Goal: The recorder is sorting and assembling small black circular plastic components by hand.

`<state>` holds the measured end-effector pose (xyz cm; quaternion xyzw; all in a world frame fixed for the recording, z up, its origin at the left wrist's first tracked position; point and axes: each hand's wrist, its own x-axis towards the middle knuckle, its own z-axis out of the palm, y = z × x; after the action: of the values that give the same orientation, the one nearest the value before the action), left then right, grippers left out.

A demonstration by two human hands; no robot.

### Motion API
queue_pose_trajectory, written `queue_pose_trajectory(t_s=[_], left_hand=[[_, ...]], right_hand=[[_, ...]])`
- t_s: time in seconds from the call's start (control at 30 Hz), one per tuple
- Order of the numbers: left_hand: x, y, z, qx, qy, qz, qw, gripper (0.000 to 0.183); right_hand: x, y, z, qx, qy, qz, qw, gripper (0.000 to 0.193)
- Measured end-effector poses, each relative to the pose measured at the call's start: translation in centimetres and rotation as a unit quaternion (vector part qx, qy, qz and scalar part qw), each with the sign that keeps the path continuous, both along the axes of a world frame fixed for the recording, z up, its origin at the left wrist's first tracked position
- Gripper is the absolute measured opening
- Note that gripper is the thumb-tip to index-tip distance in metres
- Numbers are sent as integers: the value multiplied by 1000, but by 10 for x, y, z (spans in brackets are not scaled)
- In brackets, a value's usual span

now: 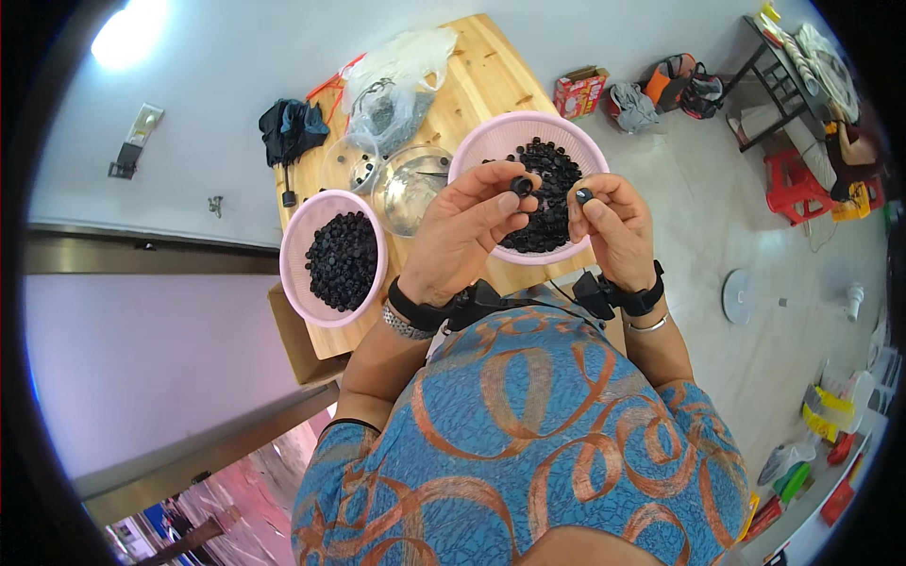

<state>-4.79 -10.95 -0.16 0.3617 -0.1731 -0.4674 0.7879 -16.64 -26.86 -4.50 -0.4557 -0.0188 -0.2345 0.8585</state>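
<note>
Between the fingertips of my left hand (462,222) is a small round black cap (521,186), its hollow side partly showing. My right hand (618,226) pinches a small black piece (584,196) with a pale spot on it. The two parts are held apart, above a pink plastic basket (481,143). Many loose black caps (547,174) lie inside this basket. A second pink basket (295,250), to the left, holds a heap of small black parts (342,262).
A wooden table (491,66) carries both baskets, a round clear lid (401,203), a clear tub (340,156) with a few black parts, plastic bags (401,71) and a folded black umbrella (288,132). A cardboard box (288,330) stands under its left edge. Rightward are bags (670,80) and a red stool (793,184).
</note>
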Motion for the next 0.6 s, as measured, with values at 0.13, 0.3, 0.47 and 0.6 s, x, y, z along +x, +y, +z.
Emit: queue_pose_trajectory(t_s=[0.13,0.3,0.47,0.6], left_hand=[[4,10,0,-16,26,3,1000,31],[7,20,5,-8,21,18,1000,31],[10,28,9,-5,-16,27,999,29],[10,33,11,26,-103,45,993,30]], right_hand=[[5,12,16,-90,27,-15,995,19],[13,32,39,-139,52,-45,988,21],[20,44,48,-245,81,-88,962,21],[23,48,51,-357,68,-139,921,19]])
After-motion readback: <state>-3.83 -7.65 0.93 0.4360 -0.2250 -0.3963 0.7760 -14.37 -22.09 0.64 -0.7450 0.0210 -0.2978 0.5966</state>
